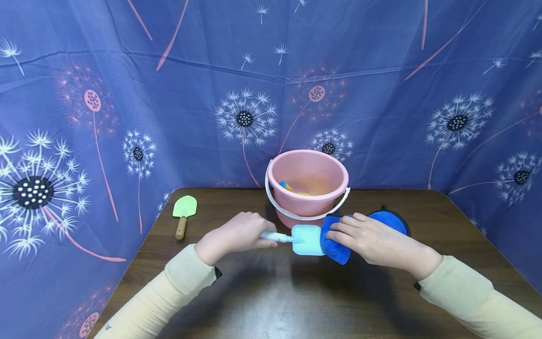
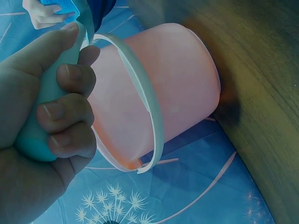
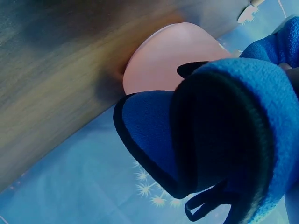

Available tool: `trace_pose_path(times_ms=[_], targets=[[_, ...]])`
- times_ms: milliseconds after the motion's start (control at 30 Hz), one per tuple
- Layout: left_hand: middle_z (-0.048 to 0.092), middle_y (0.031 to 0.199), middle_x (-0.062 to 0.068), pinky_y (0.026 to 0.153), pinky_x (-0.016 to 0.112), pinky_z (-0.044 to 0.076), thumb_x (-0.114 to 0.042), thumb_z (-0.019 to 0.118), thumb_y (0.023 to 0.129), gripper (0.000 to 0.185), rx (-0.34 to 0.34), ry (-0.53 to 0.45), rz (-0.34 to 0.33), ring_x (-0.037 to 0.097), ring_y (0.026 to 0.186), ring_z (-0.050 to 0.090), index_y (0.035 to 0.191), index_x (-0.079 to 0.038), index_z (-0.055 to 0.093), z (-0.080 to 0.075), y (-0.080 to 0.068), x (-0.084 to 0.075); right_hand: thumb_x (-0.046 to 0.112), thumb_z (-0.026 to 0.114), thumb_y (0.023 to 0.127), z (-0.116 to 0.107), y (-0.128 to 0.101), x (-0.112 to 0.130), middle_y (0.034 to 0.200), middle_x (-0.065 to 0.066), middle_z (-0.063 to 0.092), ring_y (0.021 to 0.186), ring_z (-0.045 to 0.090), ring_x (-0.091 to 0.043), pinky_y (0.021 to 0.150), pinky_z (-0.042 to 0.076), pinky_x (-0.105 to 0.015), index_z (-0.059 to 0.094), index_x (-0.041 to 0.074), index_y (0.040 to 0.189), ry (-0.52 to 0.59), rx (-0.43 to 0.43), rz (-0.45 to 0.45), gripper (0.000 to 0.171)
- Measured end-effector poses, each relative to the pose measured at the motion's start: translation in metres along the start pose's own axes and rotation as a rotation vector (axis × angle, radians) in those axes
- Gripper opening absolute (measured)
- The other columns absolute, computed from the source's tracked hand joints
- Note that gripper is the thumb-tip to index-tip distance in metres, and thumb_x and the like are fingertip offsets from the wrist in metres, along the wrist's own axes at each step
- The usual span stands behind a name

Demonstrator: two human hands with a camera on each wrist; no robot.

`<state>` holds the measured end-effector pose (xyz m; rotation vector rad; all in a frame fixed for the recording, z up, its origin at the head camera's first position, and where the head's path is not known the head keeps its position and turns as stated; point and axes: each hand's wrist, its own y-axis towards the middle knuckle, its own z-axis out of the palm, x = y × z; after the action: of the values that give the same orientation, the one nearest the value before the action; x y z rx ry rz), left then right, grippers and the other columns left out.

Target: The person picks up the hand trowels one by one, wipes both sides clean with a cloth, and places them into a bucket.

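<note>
Left hand clamped round pale spade; right hand gripping blue cloth, blade's edge hidden.

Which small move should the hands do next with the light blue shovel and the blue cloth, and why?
Probably slide the blue cloth along the blade of the light blue shovel. The right hand presses the cloth only on the blade's right edge, while the left hand holds the handle.

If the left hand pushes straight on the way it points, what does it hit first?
Likely the blue cloth under the right hand; the left hand holds the light blue spatula aimed that way.
</note>
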<state>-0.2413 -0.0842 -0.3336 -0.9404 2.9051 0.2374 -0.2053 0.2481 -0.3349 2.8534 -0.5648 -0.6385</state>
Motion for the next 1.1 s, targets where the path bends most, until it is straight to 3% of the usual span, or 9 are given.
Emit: trace_pose_path(times_ms=[300, 400, 500, 567, 900, 1100], targets=[[0.044, 0.056, -0.013, 0.048, 0.024, 0.034, -0.035, 0.071, 0.082, 0.019, 0.005, -0.003, -0.007, 0.006, 0.051, 0.039, 0.074, -0.022, 0.06, 0.0, -0.003, 0.001, 0.009, 0.071, 0.081, 0.0, -0.011, -0.002, 0.114, -0.004, 0.063, 0.102, 0.057, -0.023, 0.081, 0.046, -0.036, 0.054, 0.01, 0.125, -0.001, 0.003, 0.02, 0.047], [0.043, 0.056, -0.013, 0.048, 0.024, 0.035, -0.034, 0.071, 0.082, 0.019, -0.001, -0.001, -0.01, 0.006, 0.051, 0.039, 0.073, -0.022, 0.059, 0.001, -0.005, 0.002, 0.015, 0.048, 0.096, -0.001, -0.013, -0.005, 0.114, -0.004, 0.063, 0.102, 0.056, -0.023, 0.08, 0.045, -0.037, 0.055, 0.009, 0.125, 0.0, -0.007, 0.028, 0.03], [0.043, 0.056, -0.013, 0.048, 0.024, 0.035, -0.034, 0.071, 0.082, 0.02, -0.005, -0.003, -0.016, 0.007, 0.051, 0.039, 0.072, -0.022, 0.059, 0.0, -0.005, 0.003, 0.024, 0.015, 0.101, -0.005, -0.012, -0.008, 0.112, -0.005, 0.064, 0.1, 0.057, -0.024, 0.079, 0.046, -0.038, 0.056, 0.008, 0.124, -0.009, -0.042, 0.039, 0.049], [0.043, 0.056, -0.013, 0.049, 0.024, 0.035, -0.034, 0.071, 0.082, 0.02, -0.004, -0.003, -0.018, 0.007, 0.051, 0.039, 0.072, -0.022, 0.059, 0.001, -0.006, 0.004, 0.027, 0.004, 0.1, -0.009, -0.01, -0.01, 0.111, -0.006, 0.064, 0.099, 0.057, -0.024, 0.077, 0.046, -0.038, 0.056, 0.008, 0.123, -0.02, -0.065, 0.045, 0.06], [0.043, 0.056, -0.013, 0.048, 0.024, 0.035, -0.036, 0.07, 0.083, 0.021, 0.009, -0.007, -0.022, 0.006, 0.051, 0.039, 0.072, -0.022, 0.058, 0.005, -0.001, 0.004, 0.024, 0.009, 0.103, -0.029, 0.008, -0.014, 0.113, -0.008, 0.063, 0.101, 0.057, -0.025, 0.08, 0.044, -0.037, 0.055, 0.006, 0.123, -0.068, -0.087, 0.049, 0.054], [0.043, 0.056, -0.013, 0.049, 0.024, 0.035, -0.036, 0.07, 0.083, 0.02, 0.016, -0.018, -0.029, 0.005, 0.052, 0.04, 0.073, -0.023, 0.059, 0.006, 0.003, 0.002, 0.02, 0.01, 0.103, -0.031, 0.025, -0.009, 0.113, -0.008, 0.064, 0.102, 0.058, -0.027, 0.08, 0.045, -0.039, 0.056, 0.007, 0.123, -0.088, -0.157, 0.028, 0.052]])
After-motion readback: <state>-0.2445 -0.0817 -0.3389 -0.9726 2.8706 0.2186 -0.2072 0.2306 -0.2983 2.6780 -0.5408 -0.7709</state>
